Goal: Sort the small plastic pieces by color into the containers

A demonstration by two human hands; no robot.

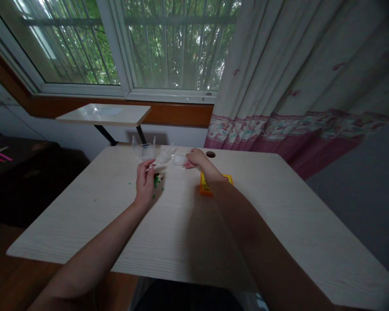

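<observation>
Fingers of the left hand are bent, with only a narrow space between thumb and index finger; whether they pinch something small, I cannot tell. That hand is over the pale table. Just beside it on the right lie small green pieces, a few scattered apart, with a little pale and dark piece among them. Farther right, a yellow box with an orange near edge is partly hidden by the right forearm.

The right hand reaches farther out, its bent fingers at the right side of a small clear container; I cannot tell whether they grip it or only touch it. Just left of that is a tilted clear plastic piece; left again, a clear holder with 2 uprights stands beyond the left fingertips.

Near the back edge is a dark round hole. At the back left stands a raised shelf on 2 black legs. Farthest are a barred window and, right of it, a pale curtain.
</observation>
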